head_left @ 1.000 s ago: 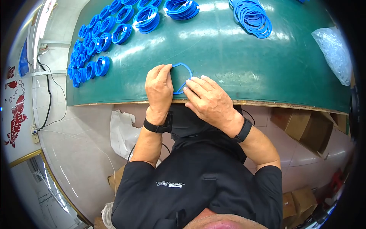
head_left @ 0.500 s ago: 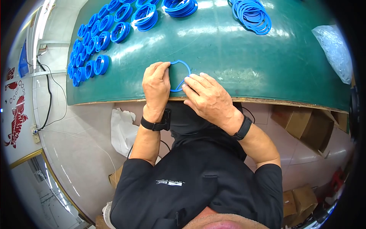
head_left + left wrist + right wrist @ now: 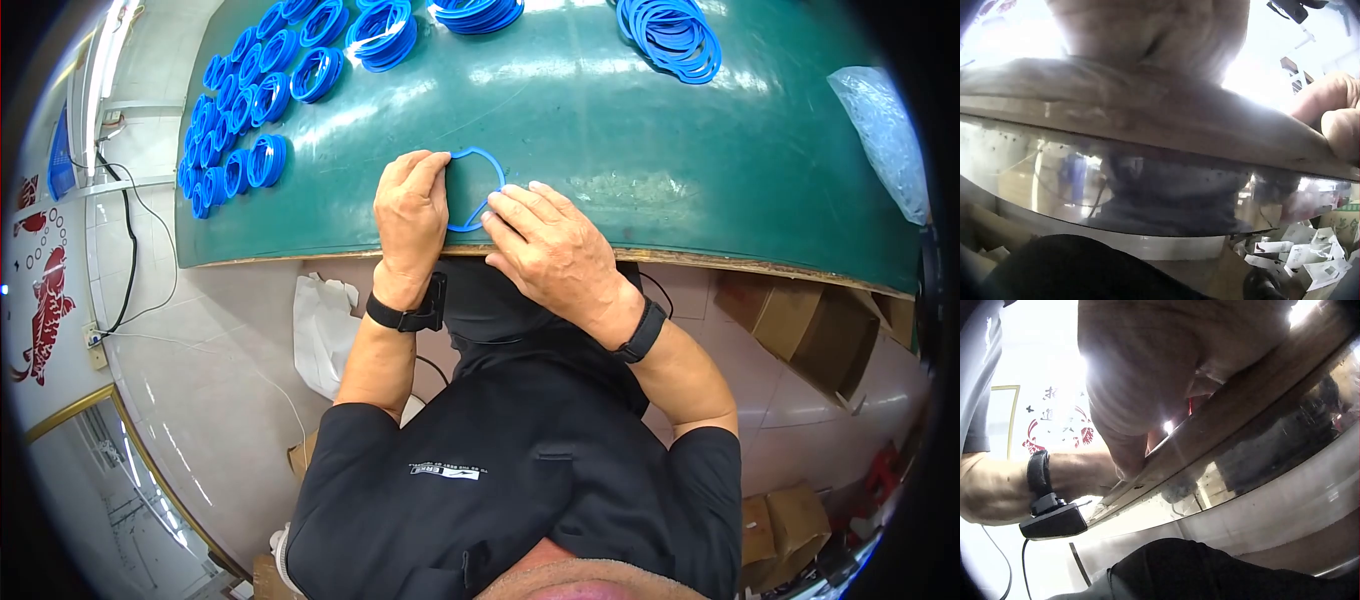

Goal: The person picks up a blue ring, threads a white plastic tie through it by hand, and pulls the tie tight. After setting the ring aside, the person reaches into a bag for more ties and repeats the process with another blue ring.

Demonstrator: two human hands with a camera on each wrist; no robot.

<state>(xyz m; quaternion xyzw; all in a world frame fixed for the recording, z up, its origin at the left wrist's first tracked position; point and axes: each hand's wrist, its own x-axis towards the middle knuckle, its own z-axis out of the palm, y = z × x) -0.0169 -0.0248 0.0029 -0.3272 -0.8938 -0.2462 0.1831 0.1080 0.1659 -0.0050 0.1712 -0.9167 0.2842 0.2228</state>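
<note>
Between the two hands, near the front edge of the green table (image 3: 600, 150), is a thin blue ring (image 3: 500, 172), bent out of round at its lower right. The left hand (image 3: 411, 215) pinches its left side, with thumb and fingertips together. On the ring's right side, the right hand (image 3: 560, 255) pinches the band by the fingertips. In the left wrist view the left hand (image 3: 1154, 37) is a dark close shape above the table edge, its fingertips hidden. The right wrist view shows the right hand (image 3: 1147, 369) over the edge, with the ring out of sight.
Bundles of blue rings (image 3: 267, 161) stand in rows at the table's left and back. A loose fanned pile of rings (image 3: 672, 38) lies at the back right, and a clear plastic bag (image 3: 880, 135) at the right edge. Cardboard boxes (image 3: 815, 335) stand below the table.
The hands and the ring have shifted slightly up in the head view, while the bundles at the back sit higher in the picture. Both hands keep their hold on the ring.
</note>
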